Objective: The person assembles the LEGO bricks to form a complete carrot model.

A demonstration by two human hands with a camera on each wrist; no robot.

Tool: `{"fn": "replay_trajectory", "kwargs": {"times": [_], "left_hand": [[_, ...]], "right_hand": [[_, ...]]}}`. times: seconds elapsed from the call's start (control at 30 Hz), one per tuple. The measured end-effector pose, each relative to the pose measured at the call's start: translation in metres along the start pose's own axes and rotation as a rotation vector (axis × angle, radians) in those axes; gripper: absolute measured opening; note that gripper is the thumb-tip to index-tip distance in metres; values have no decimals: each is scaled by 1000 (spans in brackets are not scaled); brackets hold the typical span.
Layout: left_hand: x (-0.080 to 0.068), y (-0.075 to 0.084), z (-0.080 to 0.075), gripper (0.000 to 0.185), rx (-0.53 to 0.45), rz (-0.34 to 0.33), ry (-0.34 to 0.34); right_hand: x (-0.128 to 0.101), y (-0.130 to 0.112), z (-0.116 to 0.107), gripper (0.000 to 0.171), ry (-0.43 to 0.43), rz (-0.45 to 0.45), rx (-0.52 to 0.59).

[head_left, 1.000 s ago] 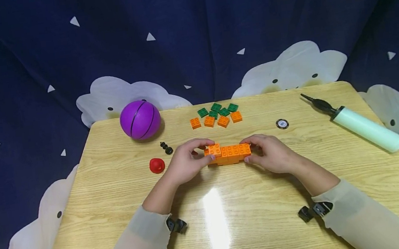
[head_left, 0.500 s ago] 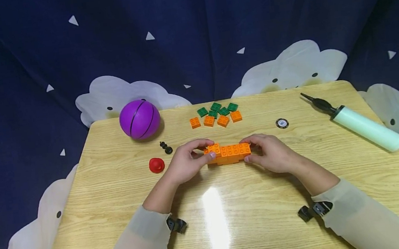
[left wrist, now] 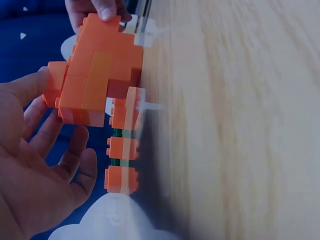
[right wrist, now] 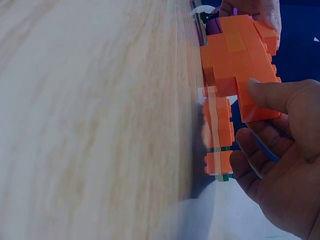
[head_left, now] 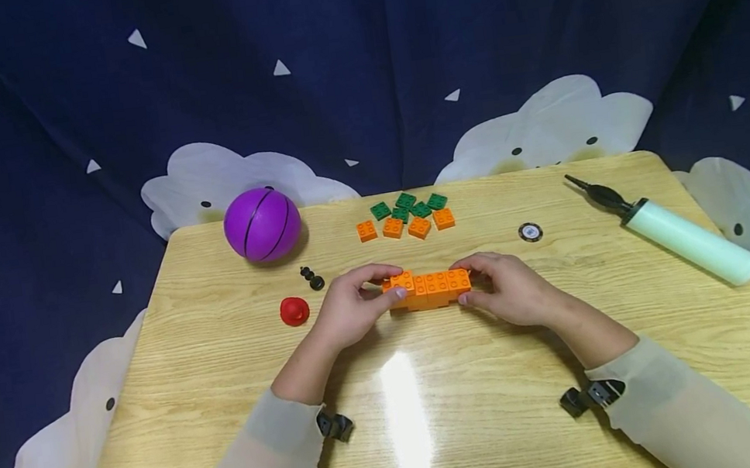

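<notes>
In the head view, a long block of joined orange toy bricks (head_left: pixel 433 298) stands mid-table, narrower at its base than along its upper rows. The left hand (head_left: pixel 352 307) pinches a small orange brick (head_left: pixel 402 284) between thumb and fingers at the top of the block's left end. A slim dark line runs between that brick and the block in the left wrist view. At the opposite end, the right hand (head_left: pixel 511 289) grips the block, thumb on the near side and fingers behind. The right wrist view shows its thumb (right wrist: pixel 272 94) flat against the orange side.
Behind the block lie loose orange bricks (head_left: pixel 419 228) and green bricks (head_left: pixel 405 200). To the left are a purple ball (head_left: pixel 263 225), a black chess pawn-like piece (head_left: pixel 312 277) and a small red hat (head_left: pixel 295 311). A poker chip (head_left: pixel 531 232) and a hand pump (head_left: pixel 692 239) lie right.
The pinched orange brick has shifted very slightly left and now lines up more closely with the block's top. Both hands keep nearly the same places and grips.
</notes>
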State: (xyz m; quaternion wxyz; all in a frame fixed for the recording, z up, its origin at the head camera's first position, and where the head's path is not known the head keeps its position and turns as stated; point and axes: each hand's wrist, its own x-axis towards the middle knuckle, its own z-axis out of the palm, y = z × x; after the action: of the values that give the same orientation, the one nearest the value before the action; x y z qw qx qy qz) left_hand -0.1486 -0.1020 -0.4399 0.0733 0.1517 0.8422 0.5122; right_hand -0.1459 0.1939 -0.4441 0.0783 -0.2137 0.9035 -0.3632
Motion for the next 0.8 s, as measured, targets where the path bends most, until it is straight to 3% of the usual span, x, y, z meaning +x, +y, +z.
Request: {"fn": "replay_trajectory", "kwargs": {"times": [0.8], "left_hand": [[4, -2, 4, 24, 3, 16, 11]], "right_hand": [[1, 4, 1, 44, 2, -11, -8]]}}
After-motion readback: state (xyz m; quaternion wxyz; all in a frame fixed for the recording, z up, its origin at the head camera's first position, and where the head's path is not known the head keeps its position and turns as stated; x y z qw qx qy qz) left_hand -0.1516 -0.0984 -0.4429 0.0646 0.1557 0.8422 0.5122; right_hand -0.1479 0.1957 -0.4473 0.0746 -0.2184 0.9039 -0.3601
